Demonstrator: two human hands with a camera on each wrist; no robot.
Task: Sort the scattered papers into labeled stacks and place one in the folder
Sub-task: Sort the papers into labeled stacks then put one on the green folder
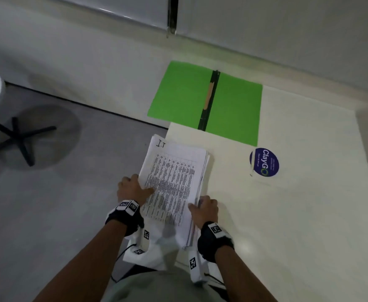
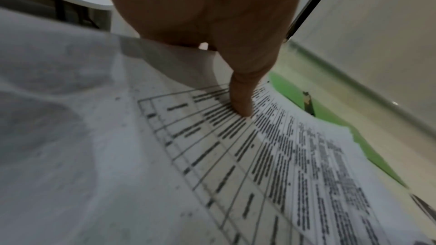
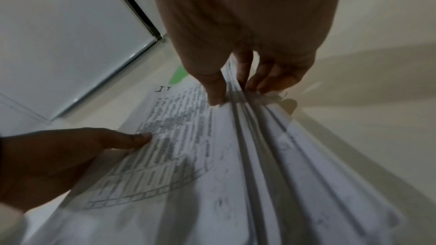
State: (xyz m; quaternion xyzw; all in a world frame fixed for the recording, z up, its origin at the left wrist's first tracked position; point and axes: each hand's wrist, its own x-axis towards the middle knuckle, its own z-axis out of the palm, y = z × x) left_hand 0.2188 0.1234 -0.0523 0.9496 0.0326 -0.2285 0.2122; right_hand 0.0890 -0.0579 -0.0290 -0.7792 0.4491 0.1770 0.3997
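head / paper stack [image 1: 174, 184]: thick pile, top sheet a printed table, "I.T" handwritten at its far corner; sits over the left edge of the cream table [image 1: 298, 214], left part overhanging the floor
head / left hand [image 1: 132, 188]: at the stack's left edge, thumb flat on the top sheet, fingers go under and out of sight
head / right hand [image 1: 207, 209]: at the stack's near right edge, thumb on top, fingers curled round the side
head / folder [image 1: 237, 110]: green, lying open and flat at the table's far end, dark spine strip down the middle, just beyond the stack, not touching
head / sticker [image 1: 264, 162]: round, blue, "ClayGo", right of the stack
left wrist / left hand [image 2: 212, 16]: thumb tip presses on the table print; folder [image 2: 290, 92] shows green past the sheets
right wrist / right hand [image 3: 247, 34]: thumb above, fingers [image 3: 261, 79] below, clamped on the fanned sheet edges
right wrist / left hand [image 3: 61, 157]: pinching the far side of the stack [image 3: 179, 137]
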